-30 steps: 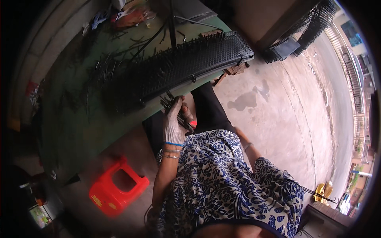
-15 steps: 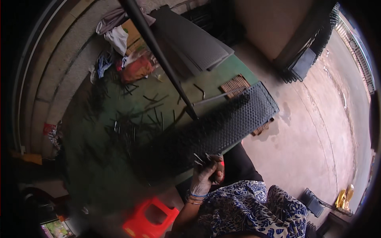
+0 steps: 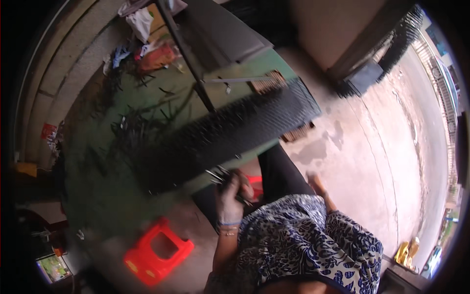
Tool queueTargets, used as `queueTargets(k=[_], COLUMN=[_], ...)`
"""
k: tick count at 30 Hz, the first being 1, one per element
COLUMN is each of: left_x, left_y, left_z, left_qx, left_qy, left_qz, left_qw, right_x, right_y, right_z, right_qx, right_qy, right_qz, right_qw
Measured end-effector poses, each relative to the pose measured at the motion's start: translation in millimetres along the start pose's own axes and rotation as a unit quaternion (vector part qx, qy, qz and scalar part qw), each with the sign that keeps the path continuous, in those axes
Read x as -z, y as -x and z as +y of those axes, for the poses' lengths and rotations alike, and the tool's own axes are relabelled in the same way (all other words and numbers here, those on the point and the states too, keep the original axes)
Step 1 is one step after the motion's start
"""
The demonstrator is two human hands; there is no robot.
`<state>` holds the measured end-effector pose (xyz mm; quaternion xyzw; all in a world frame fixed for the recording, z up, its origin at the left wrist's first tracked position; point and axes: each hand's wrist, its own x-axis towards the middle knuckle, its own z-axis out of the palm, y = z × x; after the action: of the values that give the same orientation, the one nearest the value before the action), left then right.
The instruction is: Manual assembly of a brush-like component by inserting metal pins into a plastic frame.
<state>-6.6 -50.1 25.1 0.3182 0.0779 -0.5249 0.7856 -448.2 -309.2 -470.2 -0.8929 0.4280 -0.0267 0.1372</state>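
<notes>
Your view has swung left since a second ago, so the long black spiked mat on the green table now fills the centre. Your left hand remains closed around thin metal pins at the mat's near edge; your right hand is hidden.

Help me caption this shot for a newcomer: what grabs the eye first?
A long black mesh panel runs diagonally over the green table at centre, with dark metal pieces scattered to its left. Below its near edge, the left hand holds thin metal pieces. A bright red plastic stool stands out on the floor at lower left.
</notes>
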Motion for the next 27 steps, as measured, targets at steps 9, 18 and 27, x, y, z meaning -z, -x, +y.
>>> queueTargets(k=[9, 18, 27], left_x=[20, 31, 37], left_y=[-23, -27, -34], left_z=[13, 19, 19], left_qx=[-0.229, -0.204, -0.197], left_qy=[-0.259, -0.170, -0.158], left_qz=[0.129, 0.188, 0.165], left_qw=[0.929, 0.945, 0.953], right_x=[421, 380, 395], right_y=[-202, -251, -274], right_z=[-251, -261, -272], right_qx=[-0.041, -0.143, -0.147], right_qy=[-0.299, -0.190, -0.206], right_qz=[0.272, 0.191, 0.161], right_qw=[0.914, 0.952, 0.954])
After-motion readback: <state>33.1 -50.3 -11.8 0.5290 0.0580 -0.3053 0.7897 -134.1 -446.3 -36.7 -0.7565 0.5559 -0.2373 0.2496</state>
